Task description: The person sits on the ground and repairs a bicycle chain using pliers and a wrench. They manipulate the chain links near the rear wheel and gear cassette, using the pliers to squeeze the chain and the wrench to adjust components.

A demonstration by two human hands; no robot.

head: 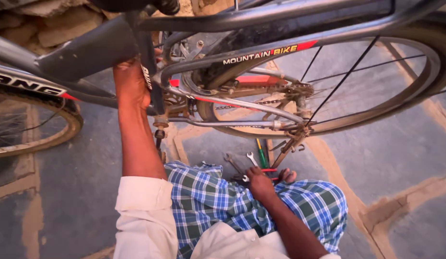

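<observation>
A dark bicycle frame (103, 45) is spanning the top of the view, standing over a grey paved floor (400, 158) with sandy joints. Its rear wheel (424, 72) is filling the right side, spokes fanning out from the hub, while part of another wheel (36, 129) is showing at the left edge. The person is crouching below, knees covered by a blue checked cloth (218, 196).

The left hand (131, 84) is reaching up and closing around the frame beside the seat tube, near the crank. The right hand (259, 182) is resting low on the floor among the tools, fingers curled; whether it is gripping one cannot be told. Just beyond it are lying two spanners (242, 163) and a green-handled screwdriver (261, 154), under the chain stay.
</observation>
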